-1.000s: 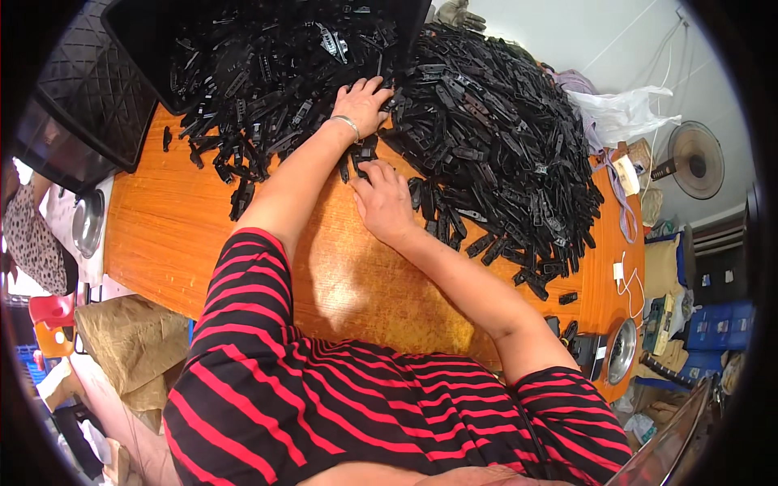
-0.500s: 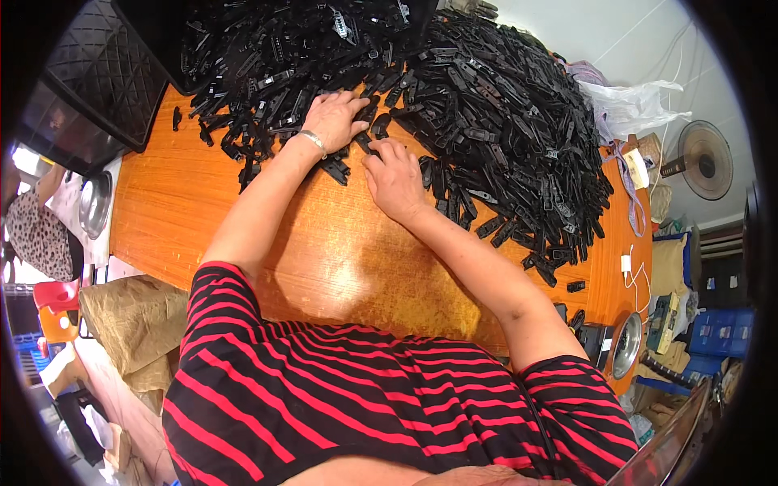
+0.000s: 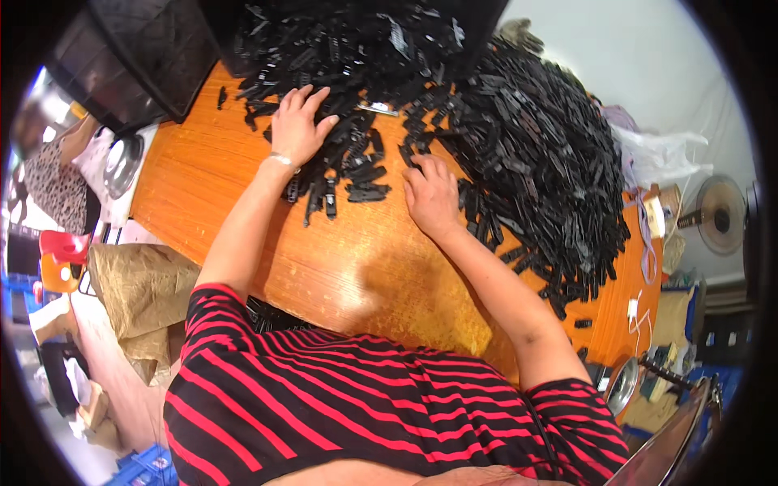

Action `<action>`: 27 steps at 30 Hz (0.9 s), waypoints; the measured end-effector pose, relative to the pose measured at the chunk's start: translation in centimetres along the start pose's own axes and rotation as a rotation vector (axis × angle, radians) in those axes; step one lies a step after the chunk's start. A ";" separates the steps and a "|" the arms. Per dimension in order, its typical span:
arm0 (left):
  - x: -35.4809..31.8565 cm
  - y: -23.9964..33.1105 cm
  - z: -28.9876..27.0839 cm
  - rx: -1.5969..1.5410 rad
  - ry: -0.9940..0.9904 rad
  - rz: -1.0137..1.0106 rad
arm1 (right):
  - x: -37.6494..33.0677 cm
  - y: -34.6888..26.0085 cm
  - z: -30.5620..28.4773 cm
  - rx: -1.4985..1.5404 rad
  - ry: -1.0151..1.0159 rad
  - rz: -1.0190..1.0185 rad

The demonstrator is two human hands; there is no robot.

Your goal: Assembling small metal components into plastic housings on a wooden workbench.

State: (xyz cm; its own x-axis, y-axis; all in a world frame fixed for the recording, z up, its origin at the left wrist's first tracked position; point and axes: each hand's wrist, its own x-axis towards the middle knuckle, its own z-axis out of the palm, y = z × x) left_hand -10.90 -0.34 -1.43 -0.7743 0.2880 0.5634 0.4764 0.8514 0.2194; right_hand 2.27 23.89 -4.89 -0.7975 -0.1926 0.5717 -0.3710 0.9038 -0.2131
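Observation:
Heaps of small, long black plastic pieces (image 3: 535,154) cover the far part of an orange-brown wooden table (image 3: 324,267); their exact kind is too small to make out. My left hand (image 3: 298,128), fingers spread, rests on the left edge of a loose group of these pieces (image 3: 354,158). A pale silvery strip (image 3: 378,108) lies at that group's far end. Farther right, my right hand (image 3: 432,194) lies low over the table beside the larger heap. Its fingers are apart, and their tips touch a few black pieces (image 3: 415,144). Neither hand grips anything visible.
A black crate (image 3: 134,69) stands at the far left, and a dark bin (image 3: 356,40) holding more pieces is at the back. Metal bowls sit at the left (image 3: 123,166) and right (image 3: 622,387) edges. A fan (image 3: 720,215) and white plastic bag (image 3: 660,154) are at right.
My hands, close together before, are now farther apart, the left one having moved left. More black pieces lie spread out between them, nearer to me. The whole view has shifted slightly.

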 end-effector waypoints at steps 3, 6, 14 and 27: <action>0.7 -2.7 3.3 -0.077 -0.065 -0.111 | -0.4 0.0 0.0 0.009 0.011 0.008; 0.8 -0.4 3.0 -0.092 -0.172 -0.175 | -0.5 0.3 -0.3 -0.004 -0.025 0.017; -0.9 -0.2 0.6 -0.484 -0.205 0.029 | -0.3 0.1 -1.0 -0.002 -0.056 0.040; 20.5 -24.2 6.3 -0.106 0.253 -0.487 | 0.0 -0.8 -2.2 0.002 -0.114 0.055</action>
State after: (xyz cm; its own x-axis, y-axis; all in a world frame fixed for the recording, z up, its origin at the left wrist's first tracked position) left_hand -40.89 -12.25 -0.17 -0.7978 -0.2524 0.5476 0.1380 0.8076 0.5733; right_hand 3.57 24.03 -3.01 -0.8653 -0.1851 0.4658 -0.3263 0.9134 -0.2433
